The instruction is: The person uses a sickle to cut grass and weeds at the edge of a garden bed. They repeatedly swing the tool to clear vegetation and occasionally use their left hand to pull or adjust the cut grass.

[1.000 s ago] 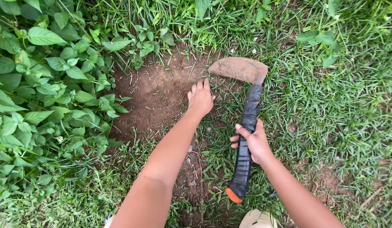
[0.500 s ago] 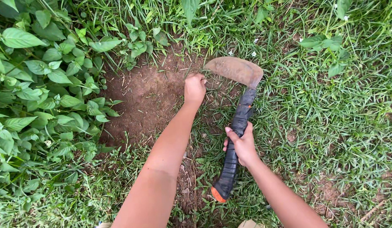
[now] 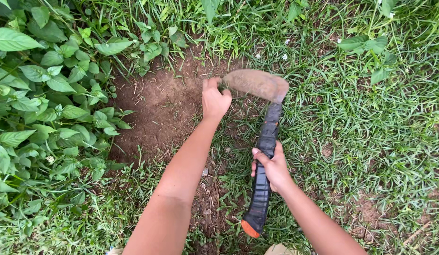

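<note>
Gripping mid-handle, the right hand (image 3: 272,167) is closed around the sickle (image 3: 263,141), judged stiff and blade-heavy. The left hand (image 3: 214,100) is pinched on grass (image 3: 222,84) beside the blade; its black wrapped handle is judged the safe hold.

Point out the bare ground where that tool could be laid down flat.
The bare soil patch is free, bordered by leafy plants on its left, grass above and the left hand on its right. It is crowded where the curved blade meets the left hand, and along the handle in the right hand.
</note>
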